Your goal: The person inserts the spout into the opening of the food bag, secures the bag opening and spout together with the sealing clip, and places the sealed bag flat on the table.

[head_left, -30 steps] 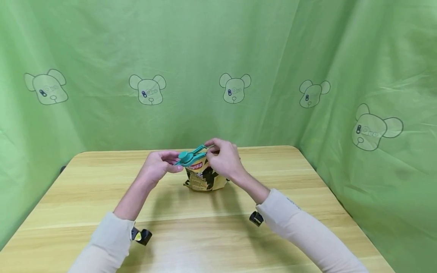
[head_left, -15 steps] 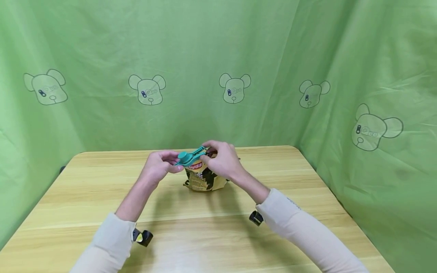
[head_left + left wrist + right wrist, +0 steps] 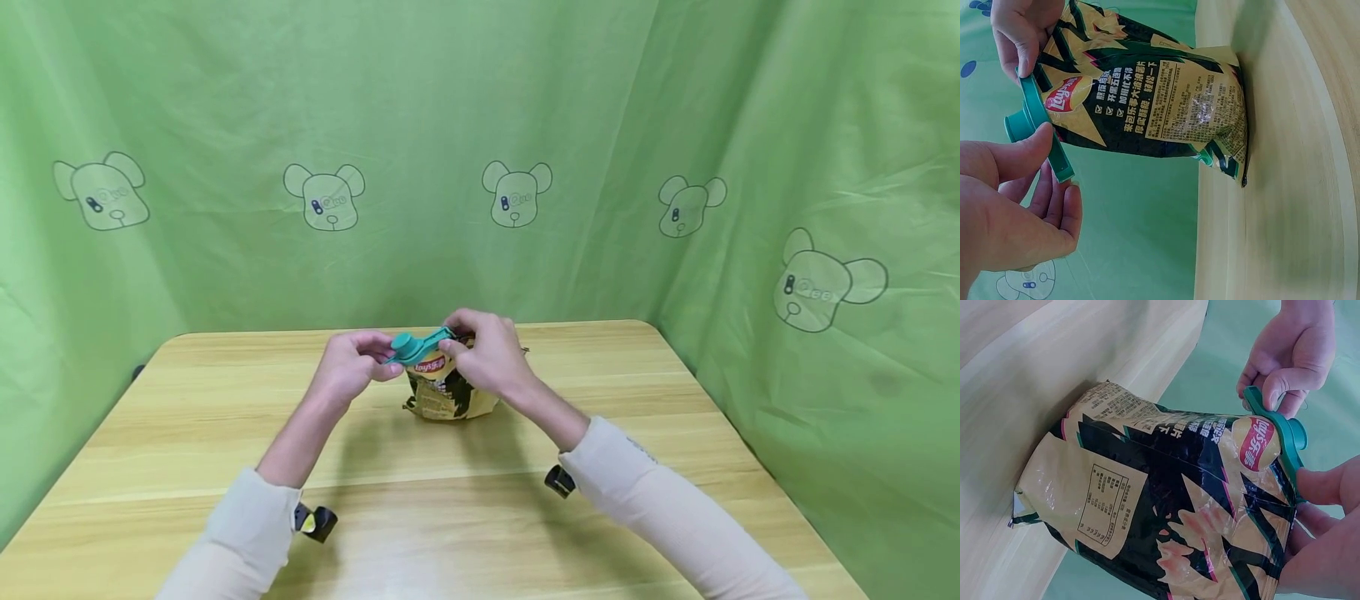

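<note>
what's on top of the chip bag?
A teal clip lies across the top edge of the chip bag. The left hand pinches one end, the right hand the other. The right hand covers the far part of the bag's top.

Bright, even, diffuse, from overhead. Soft short shadows on the table (image 3: 465,492) just in front of the chip bag (image 3: 450,392) and beneath both forearms. Mild sheen along the table near the bag. Slight wide-angle bowing toward the head view's edges, stronger in the wrist views. Sharp around the bag; close skin faintly soft.
</note>
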